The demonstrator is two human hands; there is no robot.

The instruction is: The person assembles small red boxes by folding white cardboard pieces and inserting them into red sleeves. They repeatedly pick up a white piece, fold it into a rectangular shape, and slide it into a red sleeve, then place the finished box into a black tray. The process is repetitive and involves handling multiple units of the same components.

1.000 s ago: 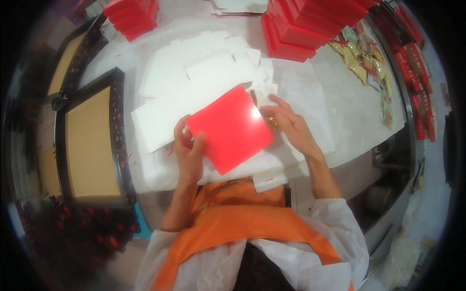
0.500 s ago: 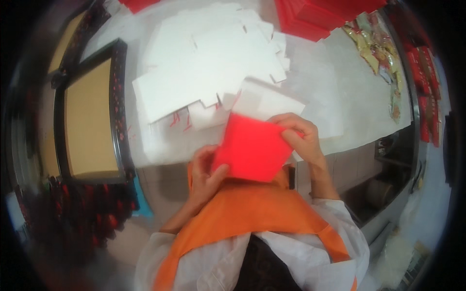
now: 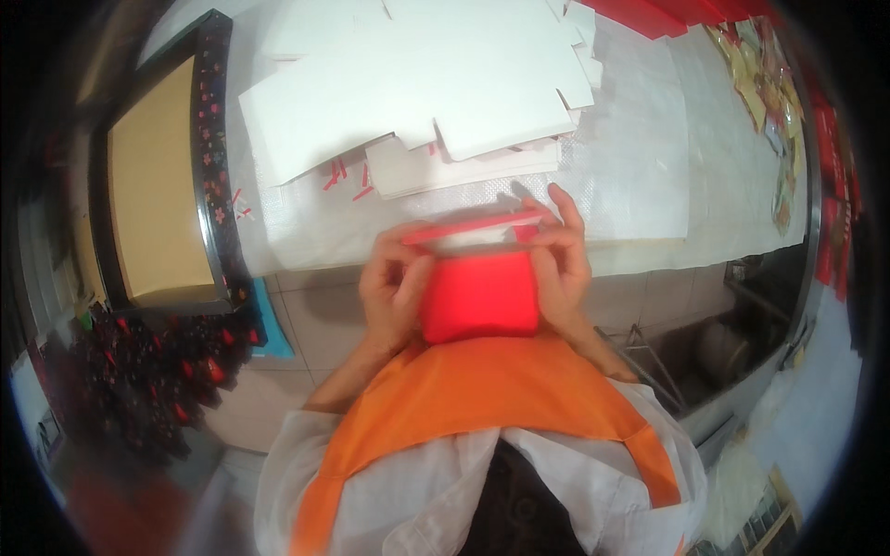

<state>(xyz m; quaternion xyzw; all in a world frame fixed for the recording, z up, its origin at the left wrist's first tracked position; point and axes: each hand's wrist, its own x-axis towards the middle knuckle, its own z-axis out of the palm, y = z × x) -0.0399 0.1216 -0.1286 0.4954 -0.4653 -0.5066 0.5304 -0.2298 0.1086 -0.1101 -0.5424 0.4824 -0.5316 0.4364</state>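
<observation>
A red cardboard box (image 3: 482,295) with a white inside is held close to my orange apron, at the table's near edge. Its lid flap stands partly raised, leaving a gap that shows the white inside. My left hand (image 3: 394,283) grips the box's left side, thumb on the front and fingers by the flap's corner. At the right side, my right hand (image 3: 561,259) pinches the flap's end and side, with one finger sticking up. Flat white card blanks (image 3: 417,83) with notched edges lie piled on the table just beyond.
Red stacked cardboard (image 3: 649,14) sits at the far right, beside shiny wrapped packets (image 3: 765,83). A black-rimmed tan tray (image 3: 158,185) stands at the left, with dark, red-patterned pieces (image 3: 176,380) below it. Small red scraps (image 3: 338,176) lie by the blanks.
The red cardboard has been turned and folded from an open piece with its white flap up into a box shape. My right hand has come lower and inward; the view has shifted.
</observation>
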